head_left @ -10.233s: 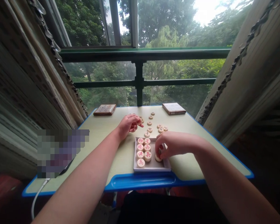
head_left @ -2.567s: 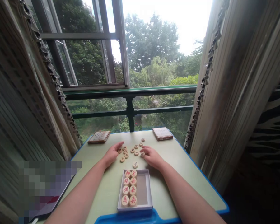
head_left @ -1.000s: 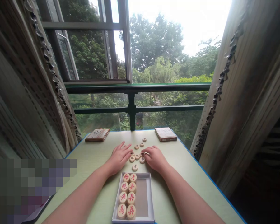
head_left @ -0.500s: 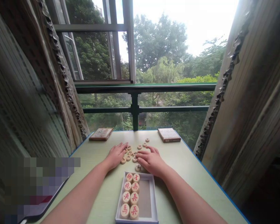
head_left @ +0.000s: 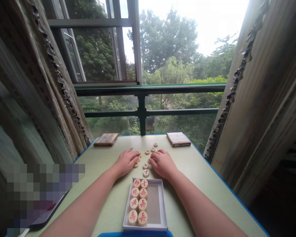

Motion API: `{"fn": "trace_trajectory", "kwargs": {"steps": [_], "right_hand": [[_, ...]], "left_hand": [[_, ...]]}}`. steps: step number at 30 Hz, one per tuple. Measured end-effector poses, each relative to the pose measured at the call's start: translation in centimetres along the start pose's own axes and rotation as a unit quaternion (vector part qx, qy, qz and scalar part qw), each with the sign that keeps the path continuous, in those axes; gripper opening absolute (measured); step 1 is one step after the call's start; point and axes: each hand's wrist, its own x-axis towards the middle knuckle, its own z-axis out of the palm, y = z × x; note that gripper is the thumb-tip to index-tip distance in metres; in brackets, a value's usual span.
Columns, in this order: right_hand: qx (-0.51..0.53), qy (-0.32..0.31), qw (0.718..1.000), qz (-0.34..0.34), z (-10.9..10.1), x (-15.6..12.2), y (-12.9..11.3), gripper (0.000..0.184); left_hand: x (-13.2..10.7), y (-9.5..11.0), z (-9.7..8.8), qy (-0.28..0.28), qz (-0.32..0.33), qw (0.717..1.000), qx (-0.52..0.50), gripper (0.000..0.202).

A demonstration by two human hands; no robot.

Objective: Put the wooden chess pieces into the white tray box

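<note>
My left hand (head_left: 126, 162) lies low over the table, fingers stretched forward and a little apart. It partly covers a small cluster of round wooden Chinese chess pieces (head_left: 136, 164) beside its thumb and fingertips. Across from it, my right hand (head_left: 163, 163) has its fingers curled together, with the edge of a pale piece just showing at the fingertips. Between the hands lie two loose pieces (head_left: 145, 172) with dark characters. Nearest me stands an open shallow white box (head_left: 164, 210). Red-marked pieces (head_left: 142, 204) fill its left and middle columns; the right side shows bare bottom.
Three more loose pieces (head_left: 153, 149) lie beyond my right hand. Two flat brown-edged boxes (head_left: 106, 140) sit at the far corners of the green table (head_left: 197, 197). Curtains hang on both sides, with a window and green railing (head_left: 143, 113) behind. A blurred patch hides the lower left.
My left hand has moved right over the cluster, covering more pieces. My right hand has drawn back slightly to the right, its fingers now curled. The view has shifted slightly.
</note>
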Motion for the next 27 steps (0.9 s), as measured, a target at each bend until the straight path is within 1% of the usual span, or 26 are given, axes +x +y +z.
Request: {"fn": "trace_trajectory", "kwargs": {"steps": [4, 7, 10, 14, 18, 20, 21, 24, 26, 27], "right_hand": [[0.024, -0.013, 0.999, 0.019, 0.3, 0.4, 0.3, 0.031], [0.016, -0.015, 0.999, 0.031, 0.5, 0.5, 0.1, 0.025], [0.008, -0.008, 0.999, 0.046, 0.8, 0.5, -0.2, 0.021], [0.041, 0.014, 0.997, 0.06, 1.3, 0.6, -0.4, 0.015], [0.135, 0.076, 0.987, 0.049, 1.0, 0.8, 0.1, 0.012], [0.213, 0.086, 0.972, 0.052, 0.3, 0.8, 0.1, 0.013], [0.264, 0.079, 0.959, 0.062, -0.1, 0.8, 0.0, 0.015], [0.423, 0.042, 0.9, 0.099, -1.3, 0.4, -0.7, 0.026], [0.487, 0.026, 0.867, 0.104, -1.7, 0.0, -1.4, 0.031], [0.503, 0.027, 0.858, 0.103, -1.8, -0.2, -1.6, 0.033]], "left_hand": [[0.0, 0.8, -0.1, -0.023, 0.023, 0.999, 0.001, 0.041], [-0.1, 1.5, 0.0, -0.042, 0.027, 0.999, 0.003, 0.041], [-0.1, 1.7, 0.3, -0.046, 0.027, 0.999, 0.007, 0.041], [0.0, 1.7, 0.5, -0.016, 0.037, 0.999, 0.02, 0.04], [0.0, 1.9, 0.2, 0.053, 0.071, 0.996, 0.018, 0.036], [-0.1, 2.4, -0.2, 0.08, 0.097, 0.992, -0.001, 0.034], [-0.1, 2.6, -0.4, 0.088, 0.108, 0.99, -0.013, 0.034], [-0.2, 3.6, -0.9, 0.105, 0.129, 0.985, -0.047, 0.039], [-0.4, 4.2, -1.0, 0.129, 0.133, 0.981, -0.06, 0.036], [-0.4, 4.5, -1.1, 0.14, 0.137, 0.979, -0.064, 0.033]]}}
